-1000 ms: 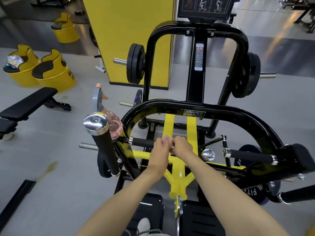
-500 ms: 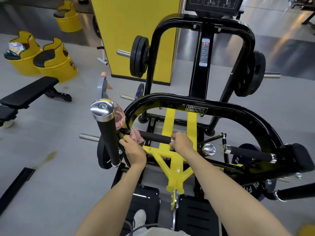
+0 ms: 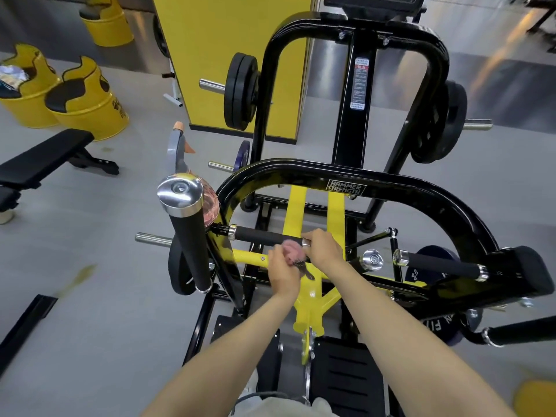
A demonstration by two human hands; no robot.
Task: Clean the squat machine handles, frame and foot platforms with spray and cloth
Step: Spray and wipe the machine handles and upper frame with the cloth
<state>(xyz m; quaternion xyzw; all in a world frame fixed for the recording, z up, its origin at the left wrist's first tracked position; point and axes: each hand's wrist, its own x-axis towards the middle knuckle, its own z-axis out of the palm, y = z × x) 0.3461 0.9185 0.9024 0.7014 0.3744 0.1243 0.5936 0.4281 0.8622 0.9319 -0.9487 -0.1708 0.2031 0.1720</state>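
Observation:
A black and yellow squat machine fills the view, its curved black frame (image 3: 391,188) arching in front of me. My left hand (image 3: 282,269) grips a pink cloth (image 3: 291,249) against the right end of a horizontal black foam handle (image 3: 258,236). Right beside it, my right hand (image 3: 323,246) grips the chrome end of the same handle. A pink spray bottle (image 3: 180,152) with a grey trigger head stands behind an upright black handle (image 3: 188,236) at the left. Black foot platforms (image 3: 346,374) lie below my forearms.
Weight plates (image 3: 240,91) hang on pegs at the left and on the right (image 3: 451,121). A second horizontal handle (image 3: 439,264) sticks out at the right. A black bench (image 3: 45,161) and yellow barrel seats (image 3: 87,103) stand on the grey floor at the left, before a yellow pillar (image 3: 234,55).
My left hand slid the pink cloth along the handle, out to its left end and then back right until it meets my right hand, which stayed on the chrome end.

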